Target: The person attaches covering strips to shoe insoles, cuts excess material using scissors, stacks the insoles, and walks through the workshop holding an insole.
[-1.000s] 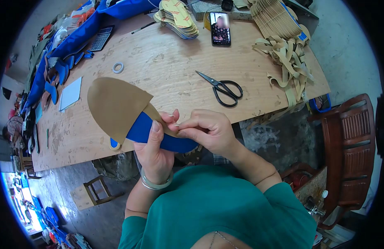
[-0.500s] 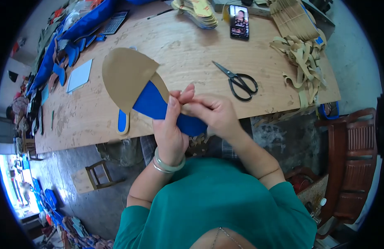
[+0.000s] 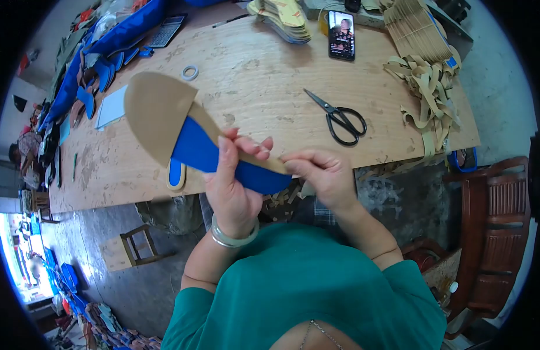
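A shoe insole (image 3: 197,147) is held slantwise over the table's near edge, its blue face up, with a broad tan piece (image 3: 156,114) across the toe end. A narrow tan strip (image 3: 207,123) runs along its far edge toward the heel. My left hand (image 3: 234,198) is closed around the middle of the insole, thumb on the blue face, other fingers at the far side. At the heel end, my right hand (image 3: 324,175) pinches the strip against the rim between thumb and fingers. Black-handled scissors (image 3: 343,123) lie beyond my right hand.
Another blue insole with a tan rim (image 3: 176,176) lies at the near edge of the wooden table (image 3: 252,76). Farther off are a tape roll (image 3: 190,73), a phone (image 3: 341,36), stacked tan pieces (image 3: 284,23) and tangled tan strips (image 3: 427,96). A wooden chair (image 3: 492,239) stands right.
The insole and my left hand have shifted left. My right hand has moved right, away from my left fingers, to the heel end, and the tan strip there shows along the rim.
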Tool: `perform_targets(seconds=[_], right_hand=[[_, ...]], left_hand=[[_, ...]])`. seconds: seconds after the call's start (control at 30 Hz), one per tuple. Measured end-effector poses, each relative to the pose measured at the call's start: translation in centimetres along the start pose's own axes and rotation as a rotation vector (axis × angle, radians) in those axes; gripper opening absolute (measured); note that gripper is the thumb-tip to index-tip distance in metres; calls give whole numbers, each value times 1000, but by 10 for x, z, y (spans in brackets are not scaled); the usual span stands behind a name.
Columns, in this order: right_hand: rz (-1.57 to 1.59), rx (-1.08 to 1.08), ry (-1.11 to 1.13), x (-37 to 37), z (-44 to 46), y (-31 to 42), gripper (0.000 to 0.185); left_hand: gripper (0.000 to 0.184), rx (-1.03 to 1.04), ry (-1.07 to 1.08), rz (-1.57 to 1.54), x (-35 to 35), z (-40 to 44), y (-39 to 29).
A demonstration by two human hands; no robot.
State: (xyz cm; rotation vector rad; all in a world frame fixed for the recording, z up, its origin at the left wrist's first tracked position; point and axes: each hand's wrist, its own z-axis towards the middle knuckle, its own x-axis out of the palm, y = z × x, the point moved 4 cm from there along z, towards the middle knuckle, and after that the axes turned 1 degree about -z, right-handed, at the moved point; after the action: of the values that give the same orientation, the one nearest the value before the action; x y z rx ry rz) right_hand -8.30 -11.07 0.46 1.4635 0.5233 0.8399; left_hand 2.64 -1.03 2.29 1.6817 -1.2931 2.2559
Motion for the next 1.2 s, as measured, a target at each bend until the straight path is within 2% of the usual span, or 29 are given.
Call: perform_targets(seconds=[0.1, 0.27, 0.37, 0.4, 0.5, 0.63, 0.77, 0.8, 0.87, 0.93, 1.0, 1.07, 1.1, 1.13, 1.17, 1.2], right_hand=[[64, 99, 28, 8, -5, -8, 13], [110, 130, 61, 11, -3, -17, 14], [-258, -147, 117, 14, -4, 1, 11], [-258, -148, 113, 13, -3, 1, 11], [-282, -47, 108, 7, 0, -3, 13], [-327, -48, 158, 8, 3, -2, 15], [-384, -126, 155, 8, 7, 5, 15], [-373, -138, 131, 6, 10, 3, 15], [-437, -159, 134, -3, 21, 7, 14], [-545, -121, 199, -5, 31, 24, 15], [-756, -246, 269, 4, 36, 34, 13], [-824, -340, 342, 32, 35, 48, 10], [-819, -346, 366, 46, 33, 55, 9], [-799, -371, 410, 61, 35, 56, 9], [-833, -516, 481, 78, 34, 62, 8], [-872, -650, 535, 88, 34, 69, 8]], left_hand=[[23, 33, 37, 96, 4, -1, -6], [24, 34, 49, 134, -5, -3, -2], [25, 50, 95, 135, -6, -6, -2], [25, 47, 97, 135, -5, -7, 0], [26, 56, -93, 286, -5, -14, 10], [23, 10, 37, 407, -35, -14, 12], [20, -63, 93, 552, -42, -3, 9], [20, -25, 67, 565, -43, -2, 1], [20, -550, 148, 1101, -49, -11, 1], [33, -397, 297, 1092, -46, -30, -10], [39, 653, 669, 1561, -6, -27, -55], [38, 955, 522, 1847, 29, -27, -89], [38, 963, 461, 1904, 25, -23, -93], [35, 812, 589, 2000, 19, -14, -88], [32, 652, 729, 2069, 11, -8, -85], [32, 657, 717, 2078, 7, -3, -92]])
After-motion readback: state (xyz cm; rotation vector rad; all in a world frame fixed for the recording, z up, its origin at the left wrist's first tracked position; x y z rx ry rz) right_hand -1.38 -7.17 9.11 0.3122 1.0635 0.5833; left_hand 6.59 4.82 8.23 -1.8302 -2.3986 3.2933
